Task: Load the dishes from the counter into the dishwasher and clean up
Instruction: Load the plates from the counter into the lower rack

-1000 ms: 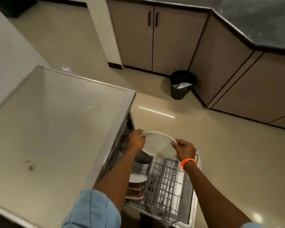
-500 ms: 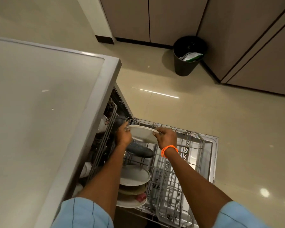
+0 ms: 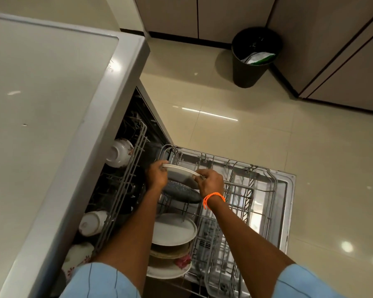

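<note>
Both hands have a grip on one white plate (image 3: pixel 181 171) in the middle of the frame: left hand (image 3: pixel 156 176) pinches its left rim, right hand (image 3: pixel 209 182) pinches the right rim, fingers curled round the edge. It's tilted over the pulled-out lower rack (image 3: pixel 252 190) of the dishwasher, right above a dark speckled plate (image 3: pixel 181 193) standing in the tines. Below that, toward the bottom of the frame, another white plate (image 3: pixel 173 230) stands in the same row, with a few more stacked behind it; I can't count those cleanly. Upper rack (image 3: pixel 125 175) at left centre holds three white cups or bowls I can see, two with flower prints. One orange band (image 3: pixel 213 198) on the right wrist. One black bin (image 3: pixel 254 59) sits on the floor, upper right. Pale surface (image 3: pixel 41 93) fills the left side.
</note>
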A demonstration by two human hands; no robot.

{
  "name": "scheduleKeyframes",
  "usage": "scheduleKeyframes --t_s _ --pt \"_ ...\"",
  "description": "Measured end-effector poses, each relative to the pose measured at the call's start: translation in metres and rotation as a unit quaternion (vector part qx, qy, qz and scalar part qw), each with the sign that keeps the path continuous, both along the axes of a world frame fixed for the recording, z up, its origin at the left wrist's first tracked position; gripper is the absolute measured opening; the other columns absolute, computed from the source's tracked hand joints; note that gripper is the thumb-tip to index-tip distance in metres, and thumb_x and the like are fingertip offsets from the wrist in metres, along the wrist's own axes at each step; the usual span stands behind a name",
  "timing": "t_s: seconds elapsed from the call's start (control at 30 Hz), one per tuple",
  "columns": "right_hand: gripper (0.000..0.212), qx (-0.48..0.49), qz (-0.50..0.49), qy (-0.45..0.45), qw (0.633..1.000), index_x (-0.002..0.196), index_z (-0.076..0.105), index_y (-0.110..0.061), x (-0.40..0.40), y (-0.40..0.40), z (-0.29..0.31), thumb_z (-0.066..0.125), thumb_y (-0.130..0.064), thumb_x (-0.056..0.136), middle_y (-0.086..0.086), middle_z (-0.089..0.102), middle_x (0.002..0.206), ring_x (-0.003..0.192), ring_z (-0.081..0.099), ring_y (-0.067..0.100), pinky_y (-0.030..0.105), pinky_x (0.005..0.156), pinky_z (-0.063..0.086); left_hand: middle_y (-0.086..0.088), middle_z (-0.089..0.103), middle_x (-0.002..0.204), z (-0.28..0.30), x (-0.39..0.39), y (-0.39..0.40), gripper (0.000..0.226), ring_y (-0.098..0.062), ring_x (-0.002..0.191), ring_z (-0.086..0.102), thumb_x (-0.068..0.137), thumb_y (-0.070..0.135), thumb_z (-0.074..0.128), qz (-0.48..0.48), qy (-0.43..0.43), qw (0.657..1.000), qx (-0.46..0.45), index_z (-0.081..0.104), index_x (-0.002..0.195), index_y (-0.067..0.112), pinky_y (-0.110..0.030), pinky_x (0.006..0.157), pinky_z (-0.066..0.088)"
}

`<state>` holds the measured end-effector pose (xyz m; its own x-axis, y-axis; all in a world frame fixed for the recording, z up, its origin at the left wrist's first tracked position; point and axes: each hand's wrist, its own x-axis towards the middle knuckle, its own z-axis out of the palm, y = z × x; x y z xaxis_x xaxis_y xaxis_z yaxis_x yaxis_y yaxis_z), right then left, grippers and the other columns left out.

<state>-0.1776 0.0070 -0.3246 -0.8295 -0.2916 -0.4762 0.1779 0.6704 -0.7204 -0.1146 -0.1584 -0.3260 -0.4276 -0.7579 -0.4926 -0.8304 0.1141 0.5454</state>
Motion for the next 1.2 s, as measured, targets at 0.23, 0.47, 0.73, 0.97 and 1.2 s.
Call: scheduleKeyframes --t_s 0.23,0.47,0.73,0.97,1.2 --pt "0.028 0.001 0.036 -0.013 0.999 0.111 0.077 -0.014 0.01 -0.004 -0.009 0.063 -0.002 0.089 0.009 0.074 0.109 0.105 0.067 0.025 0.031 0.098 0.051 -0.011 0.067 0.13 -0.01 0.009 0.008 0.04 -0.029 0.116 0.063 0.096 -0.008 0.051 -0.019 -0.007 1.0 -0.006 0.073 0.121 0.014 -0.021 0.088 0.044" --pt "0.046 0.022 0.002 -0.015 1.0 0.111 0.077 -0.015 0.01 0.007 0.019 0.051 0.012 0.084 0.013 0.074 0.106 0.099 0.068 0.028 0.034 0.097 0.053 -0.011 0.063 0.135 0.019 0.011 0.031 0.038 -0.029 0.118 0.061 0.099 -0.006 0.047 -0.027 0.005 1.0 -0.012 0.07 0.124 0.011 -0.021 0.089 0.045" --pt "0.04 0.004 -0.005 0.023 1.0 0.111 0.076 -0.013 0.015 0.023 0.116 0.054 0.009 0.086 0.011 0.075 0.106 0.1 0.07 0.024 0.019 0.092 0.047 -0.011 0.066 0.13 0.106 0.017 0.058 0.033 -0.027 0.113 0.064 0.099 0.005 0.053 -0.029 -0.003 1.0 0.007 0.068 0.127 0.016 -0.025 0.08 0.046" --pt "0.027 -0.036 -0.024 0.062 0.997 0.1 0.079 -0.009 0.037 0.028 0.225 0.061 0.005 0.086 0.01 0.076 0.1 0.098 0.071 0.025 0.031 0.096 0.053 -0.009 0.07 0.122 0.218 0.041 0.079 0.033 -0.024 0.097 0.066 0.097 0.013 0.053 -0.073 0.016 0.997 0.02 0.067 0.125 0.021 -0.029 0.078 0.054" --pt "0.025 -0.044 -0.005 0.105 0.993 0.1 0.079 -0.009 0.074 0.043 0.32 0.062 0.002 0.085 0.012 0.076 0.105 0.102 0.069 0.028 0.032 0.098 0.052 -0.003 0.071 0.123 0.318 0.09 0.1 0.027 -0.017 0.114 0.065 0.096 0.015 0.059 -0.083 0.077 0.994 0.002 0.072 0.12 0.017 -0.02 0.09 0.042"
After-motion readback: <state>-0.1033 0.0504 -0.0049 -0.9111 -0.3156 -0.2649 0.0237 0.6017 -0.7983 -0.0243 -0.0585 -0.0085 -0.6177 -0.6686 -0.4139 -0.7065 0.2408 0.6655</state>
